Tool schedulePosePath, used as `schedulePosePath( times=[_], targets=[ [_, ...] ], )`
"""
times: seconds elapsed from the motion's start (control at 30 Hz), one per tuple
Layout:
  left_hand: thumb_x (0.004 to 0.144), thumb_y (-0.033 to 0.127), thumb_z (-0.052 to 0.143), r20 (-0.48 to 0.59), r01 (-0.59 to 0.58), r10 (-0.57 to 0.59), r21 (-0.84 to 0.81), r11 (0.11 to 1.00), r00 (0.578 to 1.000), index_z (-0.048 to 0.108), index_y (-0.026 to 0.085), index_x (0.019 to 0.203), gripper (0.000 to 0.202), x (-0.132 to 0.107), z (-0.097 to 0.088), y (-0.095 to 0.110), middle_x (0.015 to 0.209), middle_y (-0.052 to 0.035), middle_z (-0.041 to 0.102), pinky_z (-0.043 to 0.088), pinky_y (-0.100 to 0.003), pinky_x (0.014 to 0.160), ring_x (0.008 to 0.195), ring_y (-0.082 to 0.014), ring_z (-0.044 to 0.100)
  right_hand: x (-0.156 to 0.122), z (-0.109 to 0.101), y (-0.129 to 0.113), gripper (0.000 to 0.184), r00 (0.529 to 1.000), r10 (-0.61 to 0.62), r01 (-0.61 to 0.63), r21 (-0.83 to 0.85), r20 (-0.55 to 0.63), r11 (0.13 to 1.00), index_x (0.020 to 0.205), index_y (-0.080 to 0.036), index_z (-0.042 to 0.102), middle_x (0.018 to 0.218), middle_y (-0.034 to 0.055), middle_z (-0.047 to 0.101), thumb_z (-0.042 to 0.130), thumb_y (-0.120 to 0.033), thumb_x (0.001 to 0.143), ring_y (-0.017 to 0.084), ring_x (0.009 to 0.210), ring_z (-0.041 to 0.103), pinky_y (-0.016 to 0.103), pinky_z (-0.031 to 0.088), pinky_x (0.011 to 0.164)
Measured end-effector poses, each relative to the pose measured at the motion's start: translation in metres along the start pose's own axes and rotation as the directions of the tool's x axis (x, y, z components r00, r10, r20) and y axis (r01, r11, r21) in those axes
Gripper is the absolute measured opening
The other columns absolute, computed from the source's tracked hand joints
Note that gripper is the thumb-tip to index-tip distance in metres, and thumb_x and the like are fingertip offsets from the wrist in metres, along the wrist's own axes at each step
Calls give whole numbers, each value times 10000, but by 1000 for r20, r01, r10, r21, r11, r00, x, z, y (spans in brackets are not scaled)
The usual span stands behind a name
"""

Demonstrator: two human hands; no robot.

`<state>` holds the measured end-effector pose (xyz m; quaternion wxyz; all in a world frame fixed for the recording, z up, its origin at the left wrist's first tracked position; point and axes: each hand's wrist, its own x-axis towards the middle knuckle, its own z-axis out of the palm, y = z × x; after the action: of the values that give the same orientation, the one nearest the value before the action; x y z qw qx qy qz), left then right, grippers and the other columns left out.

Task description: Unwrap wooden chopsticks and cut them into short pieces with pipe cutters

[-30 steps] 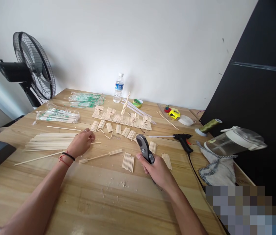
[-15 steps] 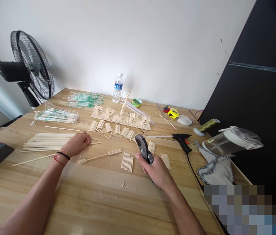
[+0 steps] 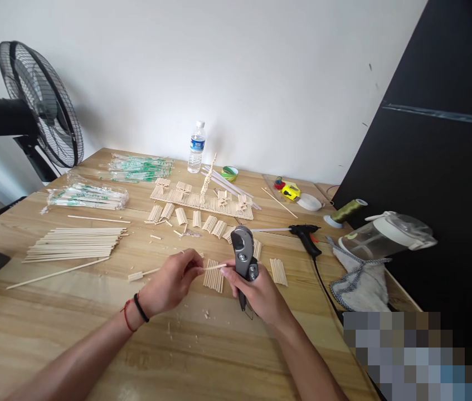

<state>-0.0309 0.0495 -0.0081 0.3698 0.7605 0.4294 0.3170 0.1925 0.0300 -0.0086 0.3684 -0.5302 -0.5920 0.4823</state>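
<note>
My left hand (image 3: 177, 281) pinches a short wooden stick (image 3: 214, 268) whose far end reaches the fingertips of my right hand (image 3: 256, 289). That right hand is wrapped around a grey pair of hand cutters (image 3: 243, 253), held upright with the head pointing away from me. Just behind the stick lies a small panel of glued sticks (image 3: 214, 278). A longer stick with a small block at its end (image 3: 135, 276) runs under my left hand. Further off stands a stick-built model (image 3: 202, 204) on a long base, with several small stick panels (image 3: 196, 218) in front.
Loose sticks (image 3: 72, 244) are stacked at the left, with bagged sticks (image 3: 89, 197) behind. A glue gun (image 3: 307, 239) with its cable, a spool of thread (image 3: 346, 213), a clear jug (image 3: 382, 236) and a cloth (image 3: 363, 281) line the right. A water bottle (image 3: 196, 147) stands near the wall.
My left hand has moved right, away from the stack, bringing the short stick to my right hand. The cutters stay in my right hand and now stand more upright. The view has shifted slightly.
</note>
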Motion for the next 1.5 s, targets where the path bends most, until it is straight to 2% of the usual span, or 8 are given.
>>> schedulePosePath(
  times=[0.13,0.3,0.53,0.67,0.8,0.97,1.3,1.5],
  targets=[
    [984,253,510,26,-2,3,-63,998,1000,531,209,835,156,-3,9,3,759,-4,613,397,-271,638,677,-155,515,-2,8,-3,446,999,-30,30,6,-12,1000,895,-170,747,555,-17,567,655,-607,892,166,545,531,279,446,561],
    [984,264,543,86,3,-2,-18,1000,996,568,202,864,137,-1,3,-2,766,-1,627,408,-266,639,681,-155,522,-4,8,-5,397,997,-56,56,-15,-51,998,869,-170,749,568,-19,557,667,-557,907,154,549,519,269,431,559],
    [860,169,696,-35,55,-45,383,922,998,591,199,902,117,8,-13,-31,975,-76,652,477,-370,802,905,-254,611,-1,-2,-2,425,982,-74,69,-33,-175,997,702,-188,650,567,-6,549,657,-562,904,160,560,515,281,420,567],
    [913,150,597,-39,86,-77,435,896,996,579,197,855,77,7,-10,-32,944,-88,648,483,-378,780,866,-255,623,1,-3,-2,461,976,-74,65,-50,-203,997,643,-204,604,567,2,554,642,-579,909,165,570,523,285,423,583],
    [997,266,514,-18,65,-62,264,962,998,584,197,861,168,2,-9,-11,840,-52,668,459,-316,689,738,-199,597,0,-2,-2,509,977,-108,96,-73,-183,993,605,-218,567,560,6,550,595,-609,930,168,568,523,287,421,576],
    [1011,395,497,99,105,-101,-38,994,990,639,187,860,293,-4,-8,11,694,1,608,373,-253,558,608,-139,479,1,-1,2,513,971,-127,116,-63,-204,991,610,-212,578,564,1,562,599,-607,937,163,568,534,284,438,589],
    [952,365,588,251,231,-147,-347,909,957,661,168,966,210,-8,1,16,717,9,572,380,-237,560,619,-123,469,0,1,-2,524,933,-137,109,-102,-332,989,584,-213,596,579,28,600,650,-640,882,187,598,574,294,481,597],
    [944,370,617,267,243,-134,-434,867,954,661,168,980,210,-10,5,16,738,-5,588,387,-243,574,645,-130,499,-2,5,-2,487,914,-143,111,-104,-381,988,795,-158,744,607,38,647,711,-644,827,193,577,584,298,475,551]
  ],
)
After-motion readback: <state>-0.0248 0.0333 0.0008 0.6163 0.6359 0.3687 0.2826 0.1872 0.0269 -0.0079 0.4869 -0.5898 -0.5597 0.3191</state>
